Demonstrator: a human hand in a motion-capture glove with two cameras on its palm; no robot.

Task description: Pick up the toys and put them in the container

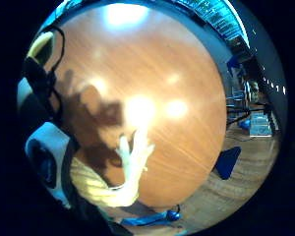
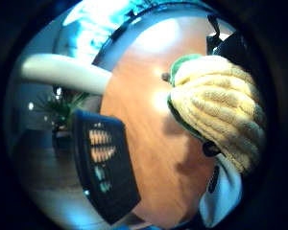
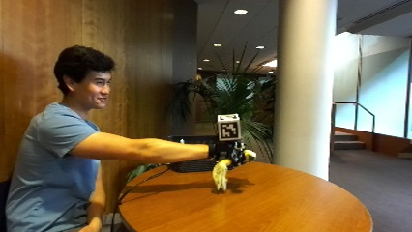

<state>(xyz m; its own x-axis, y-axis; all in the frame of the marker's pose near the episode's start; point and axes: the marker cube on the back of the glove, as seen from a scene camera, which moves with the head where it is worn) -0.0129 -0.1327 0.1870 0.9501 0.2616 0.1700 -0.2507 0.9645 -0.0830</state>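
A yellow plush toy point(image 3: 221, 175) is gripped in the gloved right hand point(image 3: 231, 153), fingers curled round its ribbed body, and is held above the round tabletop point(image 3: 289, 203). Its long axis hangs downward (legs dangling). No container is seen from here.

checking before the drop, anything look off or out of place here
Nothing looks damaged or spilled. The gloved right hand holds a yellow plush toy dangling above the round wooden table. The one oddity: no container shows in any view.
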